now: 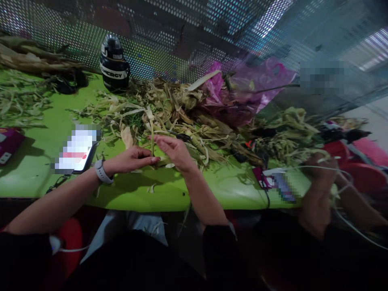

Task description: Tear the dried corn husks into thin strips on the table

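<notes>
Close to me, at the near side of the green table, the person's left hand is closed, thumb and fingers pinching the lower end of a pale green strip that stands roughly upright. The right hand is half curled beside it; I can't tell whether its fingertips grip the strip. Past the hands lies a tangled heap of dry husks, with a black bottle and a pink plastic bag at the back.
</notes>
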### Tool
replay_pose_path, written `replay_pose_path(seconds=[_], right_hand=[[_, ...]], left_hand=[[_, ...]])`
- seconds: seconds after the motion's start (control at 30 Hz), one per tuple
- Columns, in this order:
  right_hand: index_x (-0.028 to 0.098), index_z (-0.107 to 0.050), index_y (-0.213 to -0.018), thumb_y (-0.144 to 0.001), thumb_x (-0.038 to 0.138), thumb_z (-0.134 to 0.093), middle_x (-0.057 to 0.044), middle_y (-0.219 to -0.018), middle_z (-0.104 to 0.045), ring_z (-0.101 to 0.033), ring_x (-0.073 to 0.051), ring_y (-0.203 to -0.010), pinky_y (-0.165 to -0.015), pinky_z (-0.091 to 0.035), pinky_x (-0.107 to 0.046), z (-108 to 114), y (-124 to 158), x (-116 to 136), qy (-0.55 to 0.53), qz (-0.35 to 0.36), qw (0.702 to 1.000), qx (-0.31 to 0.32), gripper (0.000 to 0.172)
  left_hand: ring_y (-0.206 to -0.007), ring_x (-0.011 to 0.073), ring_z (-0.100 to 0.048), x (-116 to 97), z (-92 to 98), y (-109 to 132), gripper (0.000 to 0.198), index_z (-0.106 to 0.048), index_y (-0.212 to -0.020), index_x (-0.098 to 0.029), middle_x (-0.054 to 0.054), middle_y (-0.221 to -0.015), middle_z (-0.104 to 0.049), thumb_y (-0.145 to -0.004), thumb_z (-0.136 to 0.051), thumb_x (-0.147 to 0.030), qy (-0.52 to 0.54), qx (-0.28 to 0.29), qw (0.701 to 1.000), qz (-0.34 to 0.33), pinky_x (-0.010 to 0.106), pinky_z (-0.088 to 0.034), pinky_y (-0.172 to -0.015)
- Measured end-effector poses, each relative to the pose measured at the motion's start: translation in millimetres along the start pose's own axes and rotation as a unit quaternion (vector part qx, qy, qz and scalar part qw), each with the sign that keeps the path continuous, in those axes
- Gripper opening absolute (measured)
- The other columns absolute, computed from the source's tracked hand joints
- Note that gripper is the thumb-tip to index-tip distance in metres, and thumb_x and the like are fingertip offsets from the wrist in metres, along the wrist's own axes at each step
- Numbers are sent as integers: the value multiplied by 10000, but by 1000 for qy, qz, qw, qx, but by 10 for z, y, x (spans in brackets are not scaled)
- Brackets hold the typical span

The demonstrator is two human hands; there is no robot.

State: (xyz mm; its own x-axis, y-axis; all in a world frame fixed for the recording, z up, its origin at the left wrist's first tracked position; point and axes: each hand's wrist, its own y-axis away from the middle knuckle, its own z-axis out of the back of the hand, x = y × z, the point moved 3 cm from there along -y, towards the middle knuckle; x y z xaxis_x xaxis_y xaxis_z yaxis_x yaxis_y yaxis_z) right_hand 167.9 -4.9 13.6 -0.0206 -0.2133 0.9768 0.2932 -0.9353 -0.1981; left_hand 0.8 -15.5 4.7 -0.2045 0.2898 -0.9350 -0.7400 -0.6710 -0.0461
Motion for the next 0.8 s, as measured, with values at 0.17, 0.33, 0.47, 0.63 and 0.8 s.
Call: replay_pose_path(seconds=[0.17,0.33,0.47,0.63,0.8], right_hand=[[235,-750,-779,-774,434,-742,-36,-1051,-730,-664,-188,-1052,-1003,-507,-391,-162,-28,-67,-26,32,999,31,200],[234,-730,-735,-742,467,-759,-35,-928,-677,-639,-179,-957,-922,-537,-363,-194,-89,-126,-15,62,997,-51,235],[218,-727,-783,-752,537,-723,-19,-858,-683,-638,-163,-852,-887,-524,-347,-124,-122,-129,1,34,995,-93,321],[186,-713,-710,-855,702,-473,-35,-721,-675,-635,-156,-736,-797,-503,-318,71,-47,-3,41,-89,994,38,588],[161,-676,-734,-813,644,-606,-12,-711,-633,-554,-133,-688,-705,-432,-276,149,5,91,175,-46,975,127,494]], left_hand=[[-458,68,-236,-15,-34,-27,509,-445,-496,-171,-42,-497,-276,-875,-581,-484,40,2,999,-13,239,-189,-444],[-429,60,-267,34,-147,-29,490,-509,-527,-164,-38,-470,-357,-880,-588,-494,73,41,996,29,228,-197,-424],[-449,64,-357,49,-273,-12,450,-636,-611,-136,-8,-487,-480,-885,-592,-490,85,126,988,32,211,-278,-451],[-412,53,-310,93,-101,3,432,-715,-840,-138,-36,-492,-445,-874,-581,-547,181,-20,979,88,190,-219,-401],[-459,58,-369,185,50,4,408,-680,-803,-147,-10,-553,-498,-838,-628,-551,288,-141,944,76,179,-259,-419]])
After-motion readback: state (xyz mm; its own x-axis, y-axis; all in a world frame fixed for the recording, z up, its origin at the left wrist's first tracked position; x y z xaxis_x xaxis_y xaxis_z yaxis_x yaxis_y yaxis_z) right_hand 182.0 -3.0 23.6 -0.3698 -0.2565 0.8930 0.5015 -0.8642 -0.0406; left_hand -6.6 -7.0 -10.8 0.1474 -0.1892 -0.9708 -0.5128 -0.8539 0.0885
